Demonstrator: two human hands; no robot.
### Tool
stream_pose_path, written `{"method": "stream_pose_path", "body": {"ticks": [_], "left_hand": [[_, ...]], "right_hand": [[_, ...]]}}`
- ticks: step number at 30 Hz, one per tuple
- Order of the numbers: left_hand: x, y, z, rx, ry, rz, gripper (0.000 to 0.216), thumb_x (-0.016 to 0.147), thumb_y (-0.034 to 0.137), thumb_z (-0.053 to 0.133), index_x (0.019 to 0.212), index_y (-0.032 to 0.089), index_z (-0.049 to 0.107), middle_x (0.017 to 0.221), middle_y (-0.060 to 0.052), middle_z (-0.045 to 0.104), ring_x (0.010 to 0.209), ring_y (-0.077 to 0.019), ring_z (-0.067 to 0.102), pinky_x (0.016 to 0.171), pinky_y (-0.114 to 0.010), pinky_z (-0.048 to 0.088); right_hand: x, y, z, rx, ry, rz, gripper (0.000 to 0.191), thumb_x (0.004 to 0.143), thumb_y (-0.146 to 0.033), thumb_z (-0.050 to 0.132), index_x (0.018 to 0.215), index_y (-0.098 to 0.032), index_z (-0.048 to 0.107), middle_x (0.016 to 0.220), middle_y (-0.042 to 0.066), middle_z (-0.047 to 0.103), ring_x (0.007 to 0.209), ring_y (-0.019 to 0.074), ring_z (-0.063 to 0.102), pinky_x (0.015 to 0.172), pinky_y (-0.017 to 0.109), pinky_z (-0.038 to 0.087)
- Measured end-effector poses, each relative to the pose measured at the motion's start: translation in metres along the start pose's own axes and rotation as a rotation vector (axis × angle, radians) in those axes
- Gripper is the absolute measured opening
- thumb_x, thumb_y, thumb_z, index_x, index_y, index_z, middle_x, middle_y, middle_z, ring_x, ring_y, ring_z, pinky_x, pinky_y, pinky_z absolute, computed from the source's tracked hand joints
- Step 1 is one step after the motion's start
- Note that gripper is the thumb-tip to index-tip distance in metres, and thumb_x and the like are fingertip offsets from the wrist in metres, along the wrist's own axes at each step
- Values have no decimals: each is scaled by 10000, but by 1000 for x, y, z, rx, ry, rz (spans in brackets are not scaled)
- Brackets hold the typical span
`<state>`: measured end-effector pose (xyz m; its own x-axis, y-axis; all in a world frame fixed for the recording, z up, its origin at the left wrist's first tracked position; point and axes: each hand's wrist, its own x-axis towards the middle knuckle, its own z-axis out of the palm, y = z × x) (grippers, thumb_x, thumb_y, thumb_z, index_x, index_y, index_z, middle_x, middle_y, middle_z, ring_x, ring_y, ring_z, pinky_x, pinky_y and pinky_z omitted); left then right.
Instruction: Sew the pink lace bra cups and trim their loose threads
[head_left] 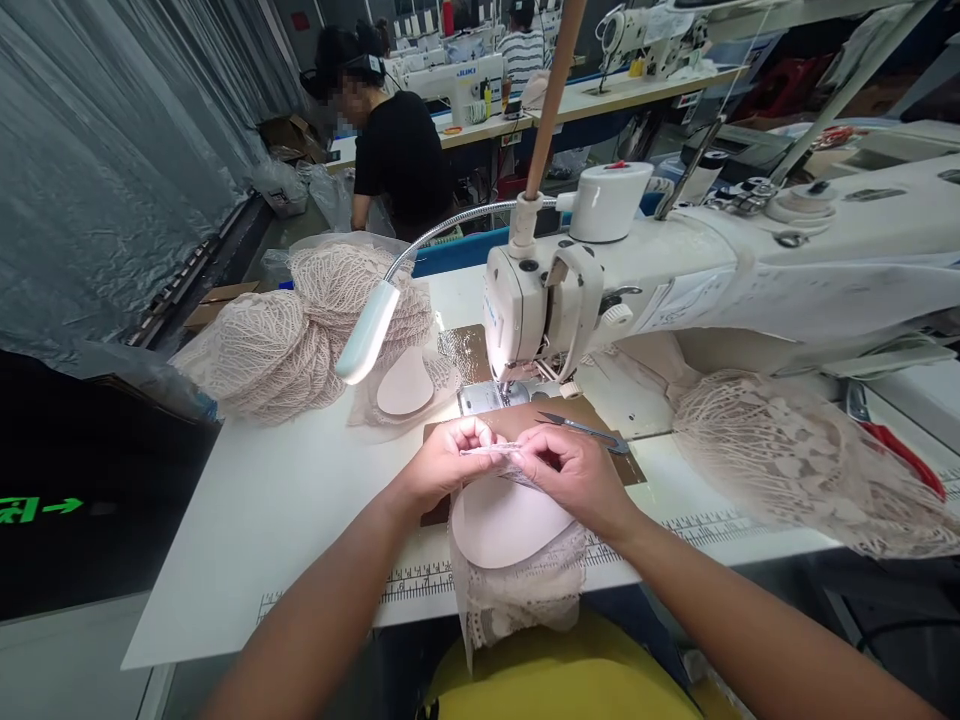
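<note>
My left hand (444, 462) and my right hand (571, 472) both pinch the top edge of a pale pink padded cup with lace trim (510, 530), holding it just in front of the sewing machine's needle area (504, 385). The cup's lace hangs over the table's front edge. Small thread snips (585, 430) seem tucked in my right hand, blades pointing left, though the handle is hidden. The white sewing machine (675, 270) stands directly behind my hands.
A stack of lace cups (300, 330) lies at the left, a flexible lamp (367, 335) above it. More lace pieces (810, 460) and red-handled scissors (896, 450) lie at the right. Another person (397, 150) works at a far table.
</note>
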<state>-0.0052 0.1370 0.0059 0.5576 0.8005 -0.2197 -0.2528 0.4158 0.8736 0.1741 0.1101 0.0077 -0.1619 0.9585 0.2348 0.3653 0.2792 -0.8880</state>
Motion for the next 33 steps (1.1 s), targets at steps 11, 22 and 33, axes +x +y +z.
{"method": "stream_pose_path", "body": {"ticks": [11,22,33], "left_hand": [[1,-2,2,-9,42,11,300,653,203,786,771,136,518,845,-33,613,763,-112,584,713,-231,438],[-2,0,3,350,30,117,210,749,286,702,814,124,584,714,2,503,636,-78,434,592,-197,348],[-9,4,-4,515,34,437,134,731,240,713,670,131,665,730,-40,515,646,-117,475,565,-236,368]], "right_hand": [[-1,3,0,185,-67,244,168,755,-335,636,724,-184,567,687,12,620,606,135,555,543,263,447],[-2,0,-2,-72,-64,87,125,787,-240,573,689,-199,640,657,5,637,564,127,516,520,257,390],[-10,10,-1,-239,167,-503,177,774,-58,567,834,-223,595,784,25,672,685,133,630,615,244,507]]}}
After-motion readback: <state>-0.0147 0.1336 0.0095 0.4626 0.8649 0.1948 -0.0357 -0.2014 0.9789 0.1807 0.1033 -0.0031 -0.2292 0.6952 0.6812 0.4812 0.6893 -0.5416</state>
